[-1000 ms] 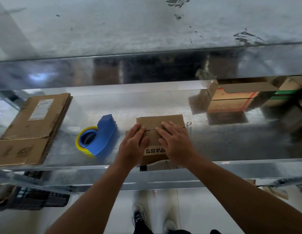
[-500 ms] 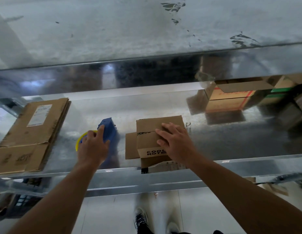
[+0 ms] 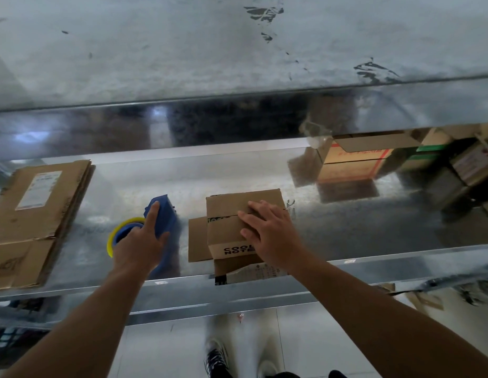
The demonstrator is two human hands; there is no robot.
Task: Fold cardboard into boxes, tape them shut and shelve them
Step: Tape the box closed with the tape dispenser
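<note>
Since left hand [image 3: 139,245] quit the flaps [image 3: 232,204], it now grasps blue plastic tape dispenser [image 3: 164,214] just left of small brown cardboard box [image 3: 226,236] | right hand [image 3: 271,234] flat, fingers straight, pressing box flaps closed | box rests on grey metal shelf [image 3: 346,236] | folding done, taping looks next

Blue tape dispenser [image 3: 163,214], brown box [image 3: 232,227]

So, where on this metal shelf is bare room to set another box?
Widest bare patch: metal shelf right of the small box, in front of the red-printed carton. Also the strip behind the tape dispenser and that box. Crowded: far right rear, more cartons.
</note>
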